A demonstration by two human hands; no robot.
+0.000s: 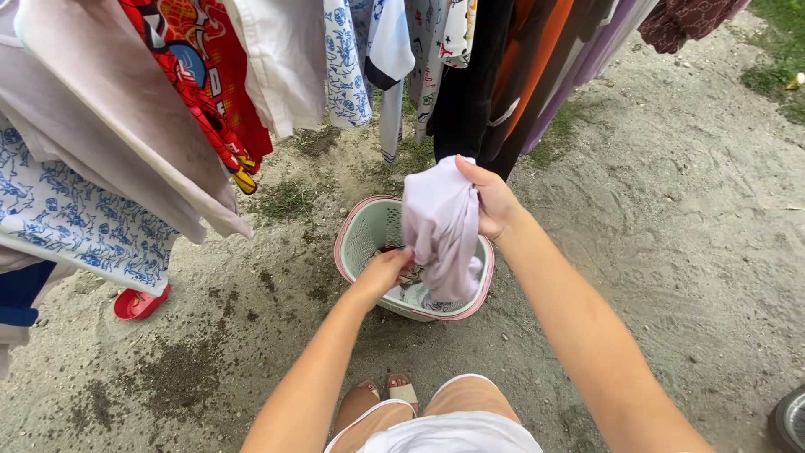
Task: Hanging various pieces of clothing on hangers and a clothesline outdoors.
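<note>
My right hand [493, 200] grips the top of a pale lilac garment [440, 226] and holds it up over a light green laundry basket [359, 231] with a pink rim. My left hand [384, 268] pinches the garment's lower left edge, just above the basket. The cloth hangs down into the basket, where more wet laundry [415, 289] lies, partly hidden by the garment.
Clothes hang on a line across the top: a red printed shirt [201, 75], blue-patterned cloth [75, 218], white, black and orange pieces [520, 67]. Sandy ground with damp patches lies around. A red sandal [138, 304] sits at the left, a round metal object [790, 419] at the lower right.
</note>
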